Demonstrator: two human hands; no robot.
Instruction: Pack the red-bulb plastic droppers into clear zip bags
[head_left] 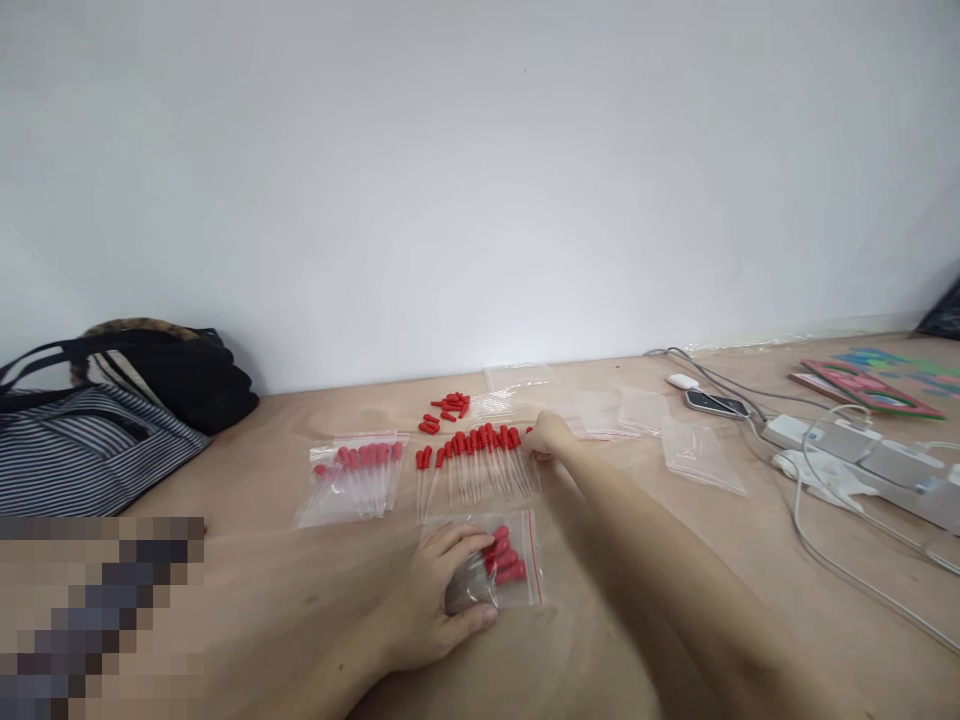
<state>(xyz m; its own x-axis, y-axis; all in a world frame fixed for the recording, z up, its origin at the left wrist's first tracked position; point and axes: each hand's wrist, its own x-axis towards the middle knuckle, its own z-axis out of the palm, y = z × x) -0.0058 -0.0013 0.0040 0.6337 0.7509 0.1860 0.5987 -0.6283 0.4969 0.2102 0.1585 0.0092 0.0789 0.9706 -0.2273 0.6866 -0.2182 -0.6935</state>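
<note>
Resting flat on the wooden table (285,590), small clear zip bag of red rubber caps (510,565) lies under left hand (439,605), fingers spread, pressing its left half. Right hand (549,435), arm extended, fingertips pinched on last pipette in row of red-capped clear pipettes (476,465).

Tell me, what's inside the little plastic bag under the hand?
The small clear zip bag with a red seal line holds several red rubber caps. The left hand covers the bag's left part, so whatever lies inside there is hidden.
</note>
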